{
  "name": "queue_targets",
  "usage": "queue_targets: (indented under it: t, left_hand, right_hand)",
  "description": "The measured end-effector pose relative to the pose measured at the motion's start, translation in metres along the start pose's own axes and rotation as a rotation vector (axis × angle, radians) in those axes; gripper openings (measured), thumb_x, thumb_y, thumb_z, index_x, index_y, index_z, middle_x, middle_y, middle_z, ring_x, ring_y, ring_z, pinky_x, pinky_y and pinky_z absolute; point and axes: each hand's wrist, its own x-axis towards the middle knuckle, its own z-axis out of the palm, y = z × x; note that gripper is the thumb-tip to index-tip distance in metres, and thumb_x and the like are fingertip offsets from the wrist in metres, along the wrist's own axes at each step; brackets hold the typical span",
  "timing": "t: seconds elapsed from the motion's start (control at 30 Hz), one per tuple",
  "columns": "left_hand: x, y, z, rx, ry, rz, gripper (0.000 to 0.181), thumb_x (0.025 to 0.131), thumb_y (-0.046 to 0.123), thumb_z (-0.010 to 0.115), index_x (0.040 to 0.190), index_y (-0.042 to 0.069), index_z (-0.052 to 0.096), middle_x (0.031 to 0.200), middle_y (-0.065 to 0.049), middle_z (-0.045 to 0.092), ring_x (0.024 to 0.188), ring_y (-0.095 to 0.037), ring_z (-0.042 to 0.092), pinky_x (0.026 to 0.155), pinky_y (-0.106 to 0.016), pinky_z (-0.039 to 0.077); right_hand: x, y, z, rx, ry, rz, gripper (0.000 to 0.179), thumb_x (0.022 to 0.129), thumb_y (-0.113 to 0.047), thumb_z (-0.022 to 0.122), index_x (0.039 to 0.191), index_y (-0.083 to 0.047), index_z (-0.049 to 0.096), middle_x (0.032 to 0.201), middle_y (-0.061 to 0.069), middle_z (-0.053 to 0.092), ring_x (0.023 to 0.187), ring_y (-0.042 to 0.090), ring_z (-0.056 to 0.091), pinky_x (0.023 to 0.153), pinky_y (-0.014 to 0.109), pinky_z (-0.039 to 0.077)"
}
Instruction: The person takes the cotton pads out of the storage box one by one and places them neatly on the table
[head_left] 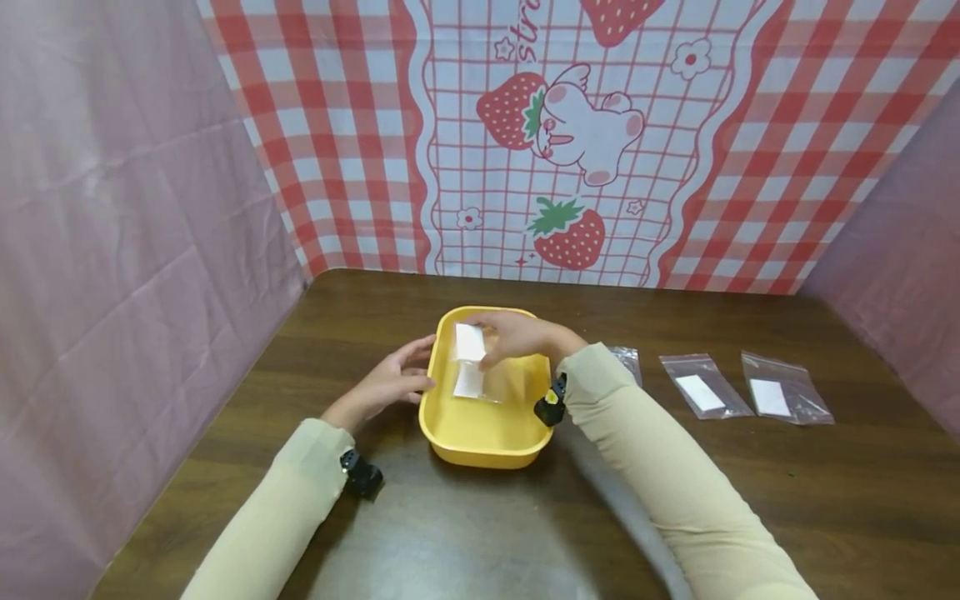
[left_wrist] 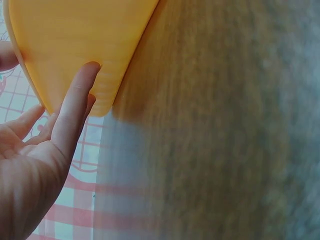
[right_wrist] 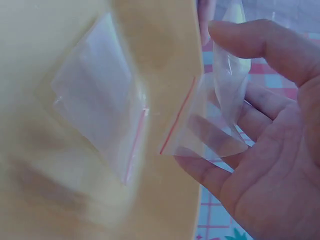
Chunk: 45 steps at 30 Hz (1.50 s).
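A yellow plastic basin (head_left: 480, 458) stands on the dark wooden table. My left hand (head_left: 386, 383) is at its left side, with extended fingers (left_wrist: 75, 107) against the outer wall. Over the inside of the basin, my right hand (head_left: 517, 333) holds a clear zip bag (right_wrist: 230, 80) between thumb and fingers. That bag has a red seal line and a white piece inside. Beneath it on the basin floor lies another zip bag (head_left: 469, 381), also with a white piece in it.
Right of the basin lie two zip bags, a nearer one (head_left: 700, 393) and a farther one (head_left: 772, 398), each with a white piece. Another clear bag (head_left: 628, 360) shows partly behind my right sleeve. A checked strawberry cloth (head_left: 360, 167) hangs behind the table.
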Motion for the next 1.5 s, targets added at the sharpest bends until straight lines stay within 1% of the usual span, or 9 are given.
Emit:
queue_targets:
  t: [0.17,0.4,0.6,0.77,1.0,1.13,1.27,1.37,1.5]
  left_hand:
    - [-0.001,0.0,0.0,0.008,0.01,0.0,0.074,0.083,-0.001,0.058,0.147,0.01,0.024,0.141,-0.023,0.032,0.116,-0.039,0.047,0.076,-0.04,0.054]
    - [-0.003,0.003,0.003,0.017,0.023,-0.018,0.075,0.082,-0.001,0.058,0.147,0.012,0.025,0.142,-0.021,0.032,0.116,-0.037,0.047,0.076,-0.04,0.054]
    - [-0.001,0.002,0.003,0.02,0.009,-0.009,0.074,0.083,-0.001,0.058,0.148,0.011,0.024,0.142,-0.022,0.031,0.116,-0.038,0.047,0.077,-0.04,0.054]
    - [0.0,0.001,0.002,-0.002,0.005,-0.006,0.075,0.083,-0.002,0.058,0.148,0.01,0.024,0.143,-0.023,0.03,0.117,-0.039,0.046,0.077,-0.041,0.054]
    - [0.0,0.001,0.002,0.017,0.006,-0.017,0.074,0.083,0.0,0.059,0.148,0.013,0.024,0.142,-0.021,0.032,0.116,-0.037,0.048,0.077,-0.04,0.054]
    - [-0.001,0.002,0.001,0.021,0.001,-0.01,0.074,0.084,0.001,0.059,0.148,0.012,0.024,0.143,-0.021,0.031,0.117,-0.037,0.047,0.078,-0.04,0.053]
    - [-0.001,0.003,0.0,0.024,-0.004,-0.012,0.074,0.084,0.002,0.06,0.148,0.013,0.024,0.143,-0.02,0.031,0.117,-0.037,0.047,0.078,-0.04,0.053]
    - [0.0,0.003,0.0,0.023,-0.005,-0.02,0.074,0.084,0.001,0.06,0.148,0.013,0.024,0.143,-0.02,0.032,0.116,-0.036,0.048,0.077,-0.04,0.054]
    - [0.0,0.002,0.001,0.019,-0.002,-0.027,0.074,0.084,0.001,0.06,0.148,0.013,0.024,0.143,-0.02,0.032,0.116,-0.036,0.048,0.077,-0.04,0.054]
  right_hand:
    - [-0.015,-0.006,-0.005,0.014,0.053,0.012,0.072,0.073,-0.014,0.076,0.138,-0.011,0.044,0.137,0.008,0.046,0.122,0.024,0.042,0.102,0.042,0.034]
    - [-0.041,-0.006,-0.009,0.056,0.108,-0.056,0.073,0.075,-0.016,0.075,0.14,-0.013,0.041,0.139,0.008,0.043,0.126,0.025,0.038,0.103,0.046,0.032]
    - [-0.066,0.0,-0.01,0.045,0.163,-0.091,0.074,0.076,-0.019,0.075,0.141,-0.016,0.04,0.141,0.005,0.041,0.129,0.024,0.036,0.103,0.047,0.033]
    - [-0.089,0.005,-0.009,0.079,0.208,-0.09,0.076,0.075,-0.018,0.077,0.141,-0.017,0.04,0.141,0.005,0.04,0.128,0.026,0.036,0.1,0.051,0.036]
    - [-0.121,0.013,-0.005,0.091,0.289,-0.064,0.077,0.073,-0.024,0.08,0.139,-0.017,0.042,0.14,0.003,0.043,0.129,0.025,0.036,0.102,0.053,0.032]
    - [-0.14,0.019,-0.003,0.069,0.329,-0.086,0.078,0.073,-0.022,0.08,0.14,-0.017,0.041,0.139,0.003,0.044,0.122,0.023,0.043,0.096,0.049,0.04]
    - [-0.158,0.025,0.004,0.021,0.352,-0.06,0.079,0.073,-0.017,0.08,0.141,-0.018,0.04,0.137,0.006,0.045,0.113,0.024,0.047,0.088,0.048,0.046]
    - [-0.171,0.03,0.012,-0.006,0.35,-0.053,0.079,0.074,-0.013,0.079,0.142,-0.016,0.039,0.139,0.007,0.043,0.119,0.027,0.045,0.092,0.051,0.043]
    - [-0.185,0.034,0.023,-0.056,0.355,-0.088,0.079,0.072,-0.009,0.079,0.141,-0.011,0.041,0.141,0.009,0.042,0.126,0.03,0.04,0.098,0.052,0.037]
